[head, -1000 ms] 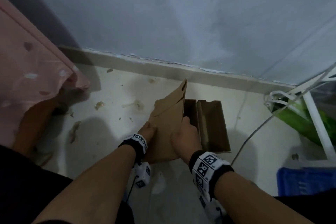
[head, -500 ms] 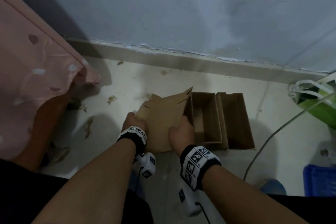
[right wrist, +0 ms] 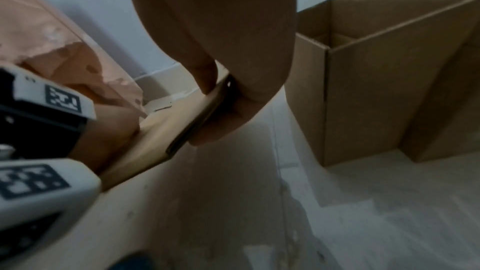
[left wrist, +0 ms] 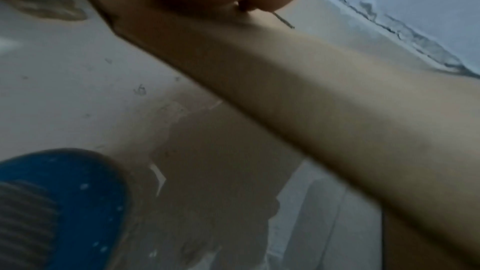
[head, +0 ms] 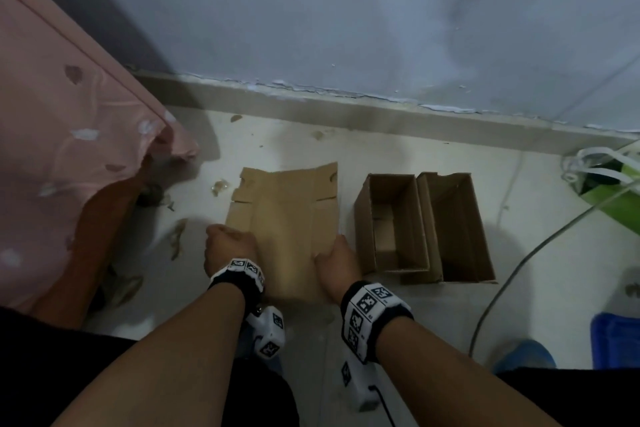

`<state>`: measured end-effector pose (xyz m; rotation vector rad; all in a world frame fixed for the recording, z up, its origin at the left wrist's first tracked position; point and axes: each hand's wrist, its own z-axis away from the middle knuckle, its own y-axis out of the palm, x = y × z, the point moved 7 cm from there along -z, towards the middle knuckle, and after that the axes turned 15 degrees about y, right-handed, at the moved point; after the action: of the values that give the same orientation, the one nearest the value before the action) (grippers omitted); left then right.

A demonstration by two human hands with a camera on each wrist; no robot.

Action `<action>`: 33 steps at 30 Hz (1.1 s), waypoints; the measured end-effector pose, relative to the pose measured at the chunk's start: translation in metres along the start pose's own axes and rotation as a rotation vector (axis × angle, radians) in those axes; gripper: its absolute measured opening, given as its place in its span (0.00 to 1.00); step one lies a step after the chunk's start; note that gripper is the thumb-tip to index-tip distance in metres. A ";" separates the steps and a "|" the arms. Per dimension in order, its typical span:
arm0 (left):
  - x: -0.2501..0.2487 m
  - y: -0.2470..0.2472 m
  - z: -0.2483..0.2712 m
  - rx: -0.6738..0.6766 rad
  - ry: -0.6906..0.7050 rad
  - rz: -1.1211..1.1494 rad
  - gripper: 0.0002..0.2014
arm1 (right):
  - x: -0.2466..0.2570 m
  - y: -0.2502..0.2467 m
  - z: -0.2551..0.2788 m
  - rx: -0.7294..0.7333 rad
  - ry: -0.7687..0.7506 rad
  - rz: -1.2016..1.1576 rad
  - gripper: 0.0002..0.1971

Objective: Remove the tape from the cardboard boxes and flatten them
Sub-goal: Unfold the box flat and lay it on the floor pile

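On the floor [head: 398, 315] at centre lies the flattened cardboard box [head: 287, 229], left hand [head: 230, 248] gripping its 9 o'clock edge, right hand [head: 336, 262] clamped on its 3 o'clock edge. Pressing evenly should settle it flat, I judge. Two open boxes [head: 426, 229] wait at 3 o'clock; tape scraps [head: 176, 239] at 9.

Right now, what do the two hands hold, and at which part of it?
Both grip the flattened cardboard box by its near side edges: the left hand at the left edge, the right hand pinching the right edge, thumb on top.
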<state>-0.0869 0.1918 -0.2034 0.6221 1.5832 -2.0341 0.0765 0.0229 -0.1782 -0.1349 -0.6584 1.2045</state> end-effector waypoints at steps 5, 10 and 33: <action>-0.002 0.033 0.016 0.208 0.072 -0.043 0.14 | -0.059 -0.003 -0.020 -0.024 0.259 0.106 0.26; 0.000 0.054 0.031 0.340 0.107 0.001 0.11 | -0.082 -0.022 -0.036 -0.099 0.331 0.153 0.30; -0.045 0.115 0.024 0.562 0.269 -0.006 0.19 | -0.122 -0.068 -0.078 -0.330 0.393 -0.091 0.22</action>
<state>0.0189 0.1489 -0.2564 1.1314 1.1261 -2.4967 0.1500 -0.0935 -0.2601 -0.5972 -0.5048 0.9380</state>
